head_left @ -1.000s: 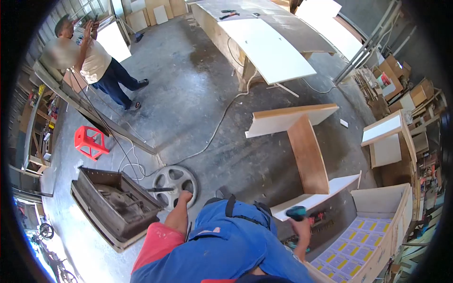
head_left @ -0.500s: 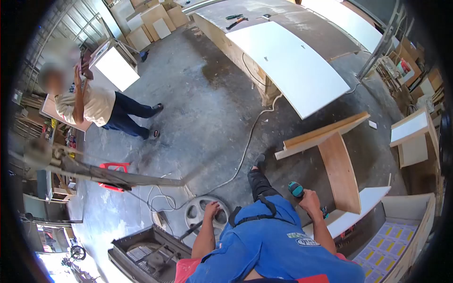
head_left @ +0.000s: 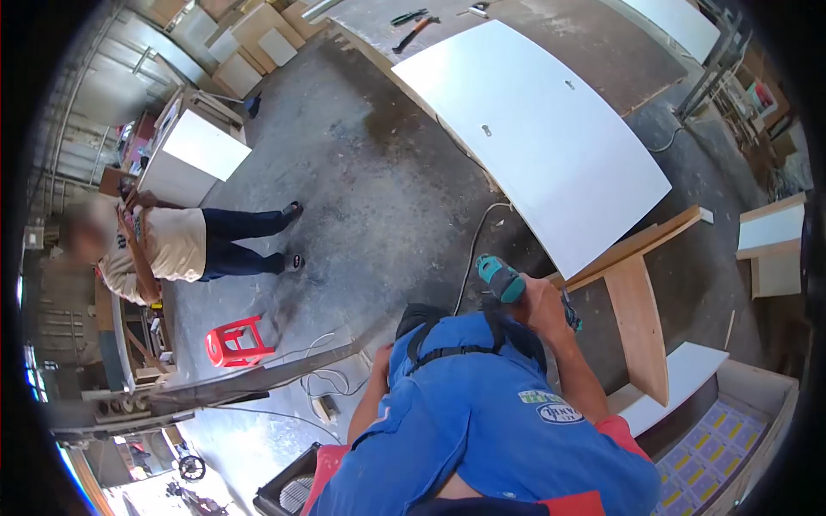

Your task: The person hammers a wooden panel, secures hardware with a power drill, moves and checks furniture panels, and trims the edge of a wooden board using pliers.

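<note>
There is one teal drill [head_left: 499, 277], one red stool [head_left: 225, 347], one co-worker [head_left: 176, 245] and two small grey fittings [head_left: 486, 131].

Right hand [head_left: 542, 305] gripping teal cordless drill [head_left: 499, 277]. White panel [head_left: 538, 142] ahead of hand, overhanging counter [head_left: 559, 39]. Red plastic stool [head_left: 227, 346] well left of hand; brown wooden board [head_left: 638, 318] near, to right.

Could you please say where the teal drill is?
The teal drill is right of centre in the head view, in the right hand, pictured just below the white panel.
</note>
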`<state>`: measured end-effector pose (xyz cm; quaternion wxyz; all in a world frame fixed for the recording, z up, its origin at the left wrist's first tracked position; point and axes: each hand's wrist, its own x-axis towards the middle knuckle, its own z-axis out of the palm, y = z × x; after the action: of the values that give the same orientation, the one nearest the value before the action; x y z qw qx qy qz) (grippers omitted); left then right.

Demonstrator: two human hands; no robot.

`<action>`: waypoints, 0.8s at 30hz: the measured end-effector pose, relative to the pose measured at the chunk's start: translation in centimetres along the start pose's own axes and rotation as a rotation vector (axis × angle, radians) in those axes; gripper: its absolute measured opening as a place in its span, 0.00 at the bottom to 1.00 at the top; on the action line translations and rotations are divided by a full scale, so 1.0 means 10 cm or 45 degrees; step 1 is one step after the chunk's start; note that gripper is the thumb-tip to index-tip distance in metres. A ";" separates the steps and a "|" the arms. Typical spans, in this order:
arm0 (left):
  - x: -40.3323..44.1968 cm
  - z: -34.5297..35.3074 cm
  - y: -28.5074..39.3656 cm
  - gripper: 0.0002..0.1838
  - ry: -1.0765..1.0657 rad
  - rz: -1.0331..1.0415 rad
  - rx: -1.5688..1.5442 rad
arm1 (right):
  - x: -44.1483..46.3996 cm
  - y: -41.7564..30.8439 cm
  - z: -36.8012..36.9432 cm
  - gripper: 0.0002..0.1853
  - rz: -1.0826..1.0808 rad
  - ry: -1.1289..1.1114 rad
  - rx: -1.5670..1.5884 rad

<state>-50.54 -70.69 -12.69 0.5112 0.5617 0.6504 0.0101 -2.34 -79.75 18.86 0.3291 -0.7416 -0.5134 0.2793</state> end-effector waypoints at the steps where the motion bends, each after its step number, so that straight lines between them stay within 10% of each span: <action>1: 0.22 -0.03 0.05 0.21 -0.042 0.020 -0.131 | 0.04 0.01 -0.02 0.14 0.011 0.062 0.049; 5: 0.98 -0.34 0.86 0.20 -0.069 0.062 0.009 | 0.13 0.07 -0.04 0.12 0.132 0.183 0.196; 17: 1.84 -0.19 5.80 0.22 -0.227 1.334 0.253 | 1.33 -0.13 0.00 0.13 0.595 0.725 0.681; 24: 2.60 0.34 6.66 0.41 -0.651 1.795 0.973 | 2.52 -0.38 0.03 0.14 0.897 0.866 0.448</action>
<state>3.72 -28.70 7.81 0.2916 0.9558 -0.0299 -0.0214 3.25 -54.90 19.71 0.4831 -0.8517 -0.0421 0.1984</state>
